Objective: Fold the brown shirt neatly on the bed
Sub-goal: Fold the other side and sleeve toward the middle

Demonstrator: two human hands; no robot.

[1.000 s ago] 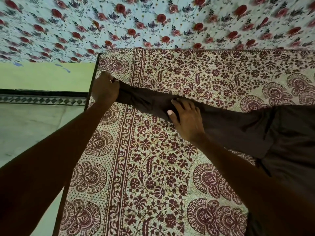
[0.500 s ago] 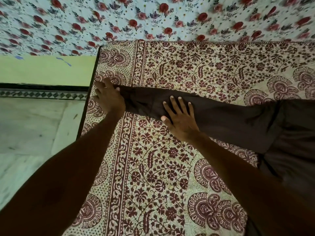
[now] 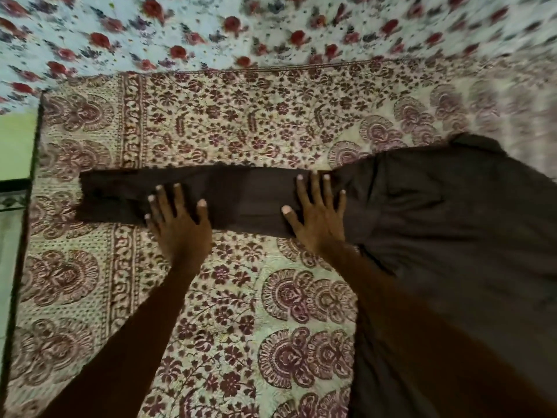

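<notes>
On patterned bed cover [image 3: 211,297], both flat hands press the brown shirt [image 3: 452,221] sleeve.

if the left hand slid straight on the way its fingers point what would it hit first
More of the brown shirt's sleeve under the left hand, then likely the patterned bedspread past its far edge.

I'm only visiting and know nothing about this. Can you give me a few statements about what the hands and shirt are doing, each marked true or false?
1. The left hand and the right hand both press straight fingers on the sleeve. True.
2. The sleeve is folded over the brown shirt. False: it stretches left from the brown shirt across the bedspread.
3. The left hand pinches the cuff. False: it presses farther along; the cuff lies free.
4. The bedspread has a maroon floral print. True.
</notes>
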